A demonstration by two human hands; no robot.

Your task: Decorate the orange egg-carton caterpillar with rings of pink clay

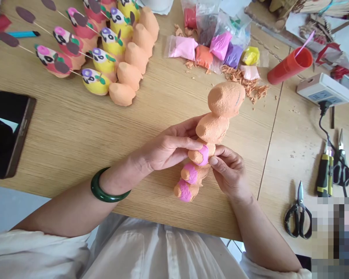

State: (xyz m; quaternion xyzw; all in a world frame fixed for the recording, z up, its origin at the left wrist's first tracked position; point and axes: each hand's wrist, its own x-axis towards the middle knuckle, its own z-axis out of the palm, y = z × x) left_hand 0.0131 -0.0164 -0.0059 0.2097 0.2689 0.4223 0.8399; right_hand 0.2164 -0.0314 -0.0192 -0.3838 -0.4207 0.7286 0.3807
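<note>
An orange row of joined, rounded foam-like shapes [211, 128] is held above the table between both hands. Pink material covers part of each of the three lower shapes. My left hand [174, 145], with a green bangle on its wrist, grips the row from the left, its thumb on the middle shape's pink patch [203, 154]. From the right, my right hand [228, 168] pinches the same shape's edge between thumb and fingers. The fingers of my left hand behind the row are partly hidden.
Painted figures [95, 82] and a plain orange row [122, 94] stand at the upper left. Bags of coloured material [204, 57] and orange scraps lie at the back. A red cup [291, 65], power strip [325, 88], scissors [300, 211] and tablet [8, 133] are around.
</note>
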